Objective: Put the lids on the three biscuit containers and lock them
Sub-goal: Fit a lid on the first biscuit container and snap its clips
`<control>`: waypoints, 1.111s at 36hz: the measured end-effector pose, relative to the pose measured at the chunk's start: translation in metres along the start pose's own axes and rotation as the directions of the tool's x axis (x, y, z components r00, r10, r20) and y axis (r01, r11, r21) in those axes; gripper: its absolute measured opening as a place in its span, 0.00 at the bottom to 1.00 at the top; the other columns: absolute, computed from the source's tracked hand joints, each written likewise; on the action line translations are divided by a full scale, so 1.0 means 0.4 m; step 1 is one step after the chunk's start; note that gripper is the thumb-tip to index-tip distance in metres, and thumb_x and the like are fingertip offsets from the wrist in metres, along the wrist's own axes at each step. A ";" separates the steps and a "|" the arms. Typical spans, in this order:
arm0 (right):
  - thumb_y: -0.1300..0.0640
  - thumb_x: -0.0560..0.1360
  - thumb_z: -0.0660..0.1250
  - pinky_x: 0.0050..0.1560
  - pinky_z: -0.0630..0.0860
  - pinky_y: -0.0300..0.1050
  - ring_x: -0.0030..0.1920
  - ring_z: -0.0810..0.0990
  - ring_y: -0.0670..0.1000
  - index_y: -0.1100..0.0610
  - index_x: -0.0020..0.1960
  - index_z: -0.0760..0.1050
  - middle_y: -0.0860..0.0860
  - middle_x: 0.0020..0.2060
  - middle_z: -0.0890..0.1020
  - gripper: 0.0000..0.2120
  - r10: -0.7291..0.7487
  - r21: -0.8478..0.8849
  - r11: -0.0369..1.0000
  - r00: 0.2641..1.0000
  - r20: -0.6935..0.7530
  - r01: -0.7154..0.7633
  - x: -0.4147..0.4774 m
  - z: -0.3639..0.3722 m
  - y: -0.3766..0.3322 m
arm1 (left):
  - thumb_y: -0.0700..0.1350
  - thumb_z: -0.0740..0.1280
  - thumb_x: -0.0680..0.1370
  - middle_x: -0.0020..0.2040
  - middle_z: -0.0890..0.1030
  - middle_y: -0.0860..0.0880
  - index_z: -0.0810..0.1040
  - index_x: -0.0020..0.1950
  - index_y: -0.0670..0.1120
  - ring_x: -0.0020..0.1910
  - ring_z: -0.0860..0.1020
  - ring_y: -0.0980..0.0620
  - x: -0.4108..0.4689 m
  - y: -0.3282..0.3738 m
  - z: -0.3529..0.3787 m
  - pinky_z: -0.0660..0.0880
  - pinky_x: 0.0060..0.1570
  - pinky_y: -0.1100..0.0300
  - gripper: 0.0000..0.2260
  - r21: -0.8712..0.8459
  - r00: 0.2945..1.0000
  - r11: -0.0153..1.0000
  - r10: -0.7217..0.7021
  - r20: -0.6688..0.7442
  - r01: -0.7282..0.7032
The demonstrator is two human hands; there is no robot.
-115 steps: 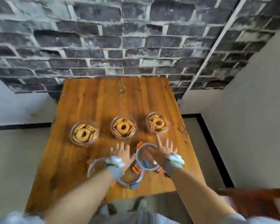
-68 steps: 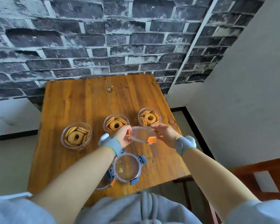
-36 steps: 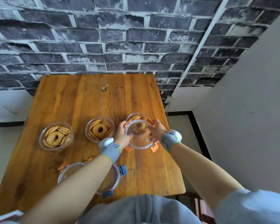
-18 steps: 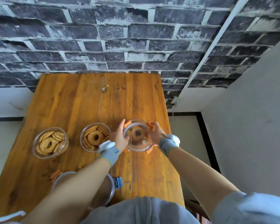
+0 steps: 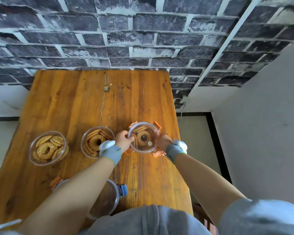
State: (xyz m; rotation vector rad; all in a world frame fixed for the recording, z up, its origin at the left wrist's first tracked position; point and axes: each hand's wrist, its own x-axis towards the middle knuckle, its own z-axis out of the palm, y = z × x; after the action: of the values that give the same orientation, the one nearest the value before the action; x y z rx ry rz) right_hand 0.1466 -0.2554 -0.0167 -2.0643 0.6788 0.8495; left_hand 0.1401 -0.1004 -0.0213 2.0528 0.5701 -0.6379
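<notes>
Both hands grip one clear lid with orange clasps: left hand at its left edge, right hand at its right. That lid sits on the rightmost biscuit container, clasps sticking outward. Middle container and left container stand open on the wooden table. Two spare lids lie near the front edge, partly behind the left forearm.

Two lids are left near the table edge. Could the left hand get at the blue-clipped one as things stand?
Probably yes, once free: the left hand now grips the orange-clipped lid. The blue-clipped lid lies uncovered beneath that forearm.
</notes>
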 end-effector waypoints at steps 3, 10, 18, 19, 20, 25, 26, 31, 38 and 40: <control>0.43 0.80 0.51 0.58 0.73 0.56 0.59 0.77 0.65 0.68 0.63 0.71 0.66 0.59 0.78 0.30 -0.005 0.016 1.000 1.000 -0.008 0.005 0.006 0.010 0.007 | 0.41 0.64 0.77 0.62 0.78 0.38 0.75 0.63 0.38 0.60 0.76 0.39 0.001 0.002 -0.004 0.72 0.60 0.51 0.15 0.025 0.999 1.000 0.018 0.029 -0.019; 0.31 0.75 0.46 0.50 0.78 0.50 0.49 0.81 0.60 0.62 0.58 0.72 0.61 0.50 0.82 0.36 0.080 -0.181 0.980 0.996 -0.037 -0.086 0.033 0.008 0.020 | 0.41 0.63 0.78 0.65 0.77 0.40 0.72 0.67 0.40 0.63 0.74 0.40 -0.004 0.004 -0.009 0.71 0.64 0.50 0.18 0.025 0.999 1.000 0.012 0.053 -0.014; 0.32 0.75 0.47 0.23 0.70 0.42 0.23 0.70 0.53 0.63 0.75 0.57 0.57 0.25 0.71 0.41 0.198 -0.070 0.979 0.978 0.069 -0.194 0.001 0.002 -0.014 | 0.41 0.62 0.79 0.66 0.76 0.40 0.71 0.68 0.39 0.65 0.73 0.41 -0.017 0.010 -0.008 0.69 0.64 0.52 0.18 0.016 0.999 1.000 0.014 0.043 -0.014; 0.32 0.75 0.46 0.21 0.69 0.39 0.22 0.69 0.52 0.62 0.75 0.56 0.57 0.24 0.71 0.41 0.196 -0.066 0.979 0.977 0.083 -0.191 -0.002 -0.001 -0.015 | 0.41 0.62 0.78 0.66 0.76 0.40 0.72 0.67 0.39 0.65 0.73 0.40 -0.017 0.010 -0.009 0.70 0.64 0.52 0.17 0.015 0.999 1.000 0.015 0.041 -0.015; 0.32 0.75 0.45 0.19 0.69 0.37 0.20 0.69 0.52 0.62 0.73 0.58 0.57 0.23 0.71 0.40 0.196 -0.068 0.979 0.975 0.101 -0.190 -0.004 -0.003 -0.014 | 0.41 0.62 0.78 0.66 0.76 0.40 0.72 0.67 0.39 0.65 0.73 0.40 -0.017 0.010 -0.009 0.70 0.64 0.51 0.17 0.012 0.999 1.000 0.015 0.039 -0.015; 0.31 0.75 0.43 0.15 0.64 0.29 0.09 0.68 0.50 0.58 0.69 0.63 0.59 0.26 0.72 0.37 0.229 -0.067 0.973 0.955 0.189 -0.220 -0.009 -0.008 -0.010 | 0.42 0.62 0.78 0.66 0.75 0.40 0.72 0.67 0.39 0.65 0.73 0.40 -0.018 0.009 -0.011 0.70 0.64 0.50 0.18 0.014 0.999 1.000 0.007 0.045 -0.008; 0.31 0.75 0.43 0.14 0.64 0.29 0.09 0.69 0.50 0.60 0.68 0.64 0.59 0.26 0.73 0.38 0.233 -0.067 0.972 0.954 0.187 -0.224 -0.008 -0.009 -0.010 | 0.42 0.62 0.78 0.66 0.75 0.40 0.72 0.67 0.40 0.65 0.73 0.40 -0.018 0.009 -0.012 0.70 0.64 0.50 0.17 0.011 0.999 1.000 0.005 0.045 -0.005; 0.32 0.75 0.44 0.13 0.66 0.31 0.11 0.72 0.52 0.62 0.61 0.65 0.60 0.21 0.76 0.35 0.215 0.001 0.976 0.963 0.161 -0.218 -0.022 -0.020 -0.011 | 0.42 0.62 0.79 0.67 0.75 0.40 0.71 0.68 0.40 0.65 0.73 0.41 -0.017 0.010 -0.010 0.71 0.65 0.50 0.18 0.010 0.999 1.000 -0.005 0.046 0.005; 0.33 0.76 0.47 0.14 0.69 0.34 0.12 0.74 0.53 0.61 0.75 0.52 0.61 0.27 0.77 0.39 0.187 0.092 0.975 0.969 0.164 -0.204 -0.012 -0.016 -0.011 | 0.43 0.61 0.79 0.68 0.73 0.41 0.70 0.70 0.41 0.66 0.72 0.41 -0.019 0.014 -0.010 0.70 0.65 0.50 0.19 0.018 0.999 1.000 -0.012 0.048 0.011; 0.31 0.75 0.47 0.15 0.71 0.35 0.13 0.74 0.53 0.62 0.73 0.56 0.59 0.21 0.77 0.40 0.197 0.104 0.971 0.966 0.169 -0.216 -0.010 -0.012 -0.003 | 0.43 0.61 0.79 0.68 0.73 0.42 0.69 0.70 0.41 0.66 0.72 0.41 -0.021 0.013 -0.008 0.70 0.65 0.50 0.19 0.022 0.999 1.000 -0.012 0.049 0.011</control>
State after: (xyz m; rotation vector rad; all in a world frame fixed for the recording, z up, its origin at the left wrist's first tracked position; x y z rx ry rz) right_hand 0.1464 -0.2581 -0.0108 -1.8173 0.8480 1.0509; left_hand 0.1375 -0.1013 -0.0113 2.0501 0.5484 -0.7023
